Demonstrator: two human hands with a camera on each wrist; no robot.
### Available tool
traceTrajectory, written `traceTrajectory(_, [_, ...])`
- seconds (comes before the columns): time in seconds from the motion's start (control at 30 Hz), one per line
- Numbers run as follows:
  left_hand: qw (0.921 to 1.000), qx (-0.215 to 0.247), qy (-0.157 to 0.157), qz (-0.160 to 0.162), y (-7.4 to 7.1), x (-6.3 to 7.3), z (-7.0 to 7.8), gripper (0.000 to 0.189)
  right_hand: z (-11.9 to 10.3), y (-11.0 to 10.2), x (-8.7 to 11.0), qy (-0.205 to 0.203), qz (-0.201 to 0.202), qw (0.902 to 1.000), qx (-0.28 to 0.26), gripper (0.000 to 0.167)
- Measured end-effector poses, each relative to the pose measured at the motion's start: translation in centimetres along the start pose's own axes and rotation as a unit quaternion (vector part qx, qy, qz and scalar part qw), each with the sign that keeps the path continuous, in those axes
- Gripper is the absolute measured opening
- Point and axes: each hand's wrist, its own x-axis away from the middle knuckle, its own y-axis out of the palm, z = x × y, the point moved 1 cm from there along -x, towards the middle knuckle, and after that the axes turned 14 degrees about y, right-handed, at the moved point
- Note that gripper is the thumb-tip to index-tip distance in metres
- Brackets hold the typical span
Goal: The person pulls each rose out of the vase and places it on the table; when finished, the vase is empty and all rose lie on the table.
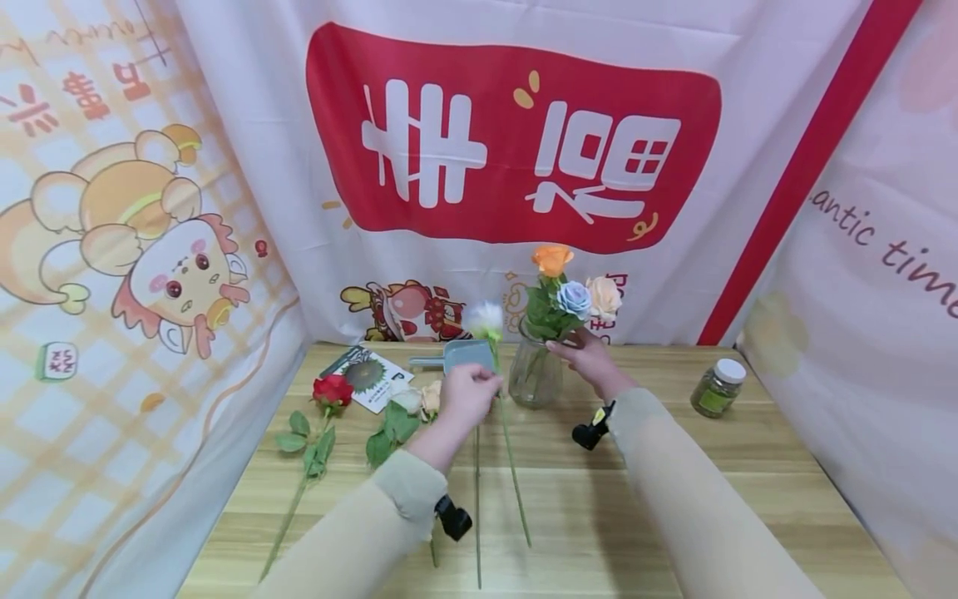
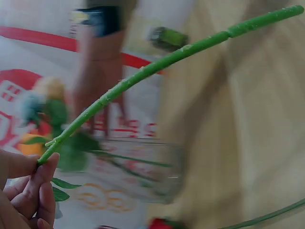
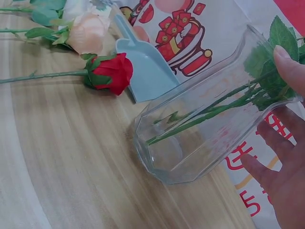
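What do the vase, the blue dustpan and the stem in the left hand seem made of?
Vase: probably glossy glass, being transparent and faceted; clear plastic is possible.
Dustpan: likely smooth plastic, given its even colour and moulded-looking rim.
Stem: probably semi-matt plastic; uniform green, with a joint-like break.

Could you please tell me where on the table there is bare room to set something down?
Bare tabletop lies in front of the white-lidded jar, right of the right sleeve, and between that sleeve and the green stem in the left hand. It is crowded left of that stem: red rose, cream rose, printed card, dustpan.
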Motion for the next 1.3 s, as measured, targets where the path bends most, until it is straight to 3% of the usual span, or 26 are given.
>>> traceTrajectory(0.17, [0.9968, -0.054, -0.018, -0.057, 3.3, 2.1, -4.2, 0.021, 0.9, 0.0, -0.8, -0.015, 0.012, 0.9998, 0.002, 0.074])
traceTrajectory(0.3, [0.992, -0.086, -0.026, -0.088, 5.3, 3.0, -6.2, 0.025, 1.0, -0.1, -0.9, -0.018, 0.018, 0.9997, 0.004, 0.073])
traceTrajectory(0.6, [0.9818, -0.121, -0.059, -0.133, 7.2, 3.8, -7.3, 0.039, 0.8, -0.2, -1.1, 0.001, 0.002, 1.0, -0.004, 0.074])
traceTrajectory(0.8, [0.9804, -0.131, -0.045, -0.141, 7.5, 4.1, -8.2, 0.039, 0.8, -0.3, -1.0, 0.008, -0.002, 0.9999, -0.007, 0.074])
traceTrajectory(0.93, [0.9777, -0.129, -0.057, -0.156, 7.3, 4.2, -8.6, 0.04, 0.8, -0.2, -0.7, 0.002, 0.008, 1.0, 0.003, 0.074])
traceTrajectory(1.0, [0.9799, -0.118, -0.056, -0.15, 7.2, 3.9, -8.7, 0.043, 0.9, -0.2, -0.6, -0.005, 0.013, 0.9999, 0.007, 0.073])
traceTrajectory(1.1, [0.9871, -0.102, -0.032, -0.12, 6.8, 2.6, -8.2, 0.044, 1.0, -0.2, -0.7, -0.012, 0.018, 0.9998, 0.007, 0.073])
traceTrajectory(1.23, [0.9955, -0.074, 0.023, -0.056, 6.1, -0.5, -6.3, 0.025, 1.0, -0.2, -0.7, -0.014, 0.021, 0.9996, 0.011, 0.072])
traceTrajectory(1.3, [0.9964, -0.064, 0.047, -0.032, 5.7, -2.4, -5.2, 0.029, 1.0, -0.1, -0.7, -0.015, 0.021, 0.9996, 0.012, 0.072])
